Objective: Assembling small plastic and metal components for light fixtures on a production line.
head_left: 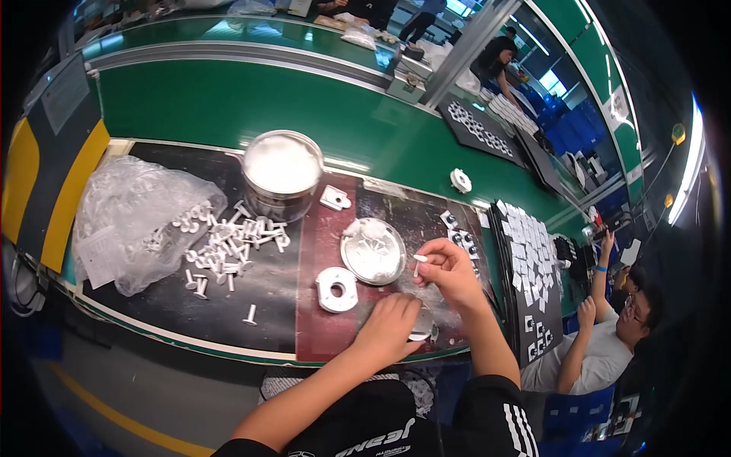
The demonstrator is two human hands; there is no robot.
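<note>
Peg [420, 258]: white, pinched between thumb and forefinger of the right hand [451, 280]. That grip is closed on it, and the fingers cover part of its length. Clock directions below are read from the dish [369, 273], with 12 o'clock away from the wearer. The peg is at 3 o'clock, just beside the rim.

Left hand [390, 327]: at 5 to 6 o'clock, palm down, overlapping a disc [422, 326]. The hand conceals the disc's near-left portion; whether this grip holds it or merely rests there cannot be told.

Dish contents: slender white shapes, hard to separate from the pale base. Ring [328, 299]: 7 to 8 o'clock. Bracket [335, 198]: 11 o'clock. Pot [278, 204]: between 10 and 11 o'clock, its white fill lacking visible detail. Heap [228, 247] of similar pegs: 9 o'clock, on the bench [266, 335]; its upper-left part runs into the clear bag [137, 198], whose folds blur the pegs inside.

Markings: the bag's tag [99, 255] and the sheet [67, 99] on the striped panel [57, 175] are too faint to read. The shirt [365, 419] carries white lettering, cut off by the lower edge. Co-worker [594, 354]: 4 o'clock, partly behind the rack [544, 308].
</note>
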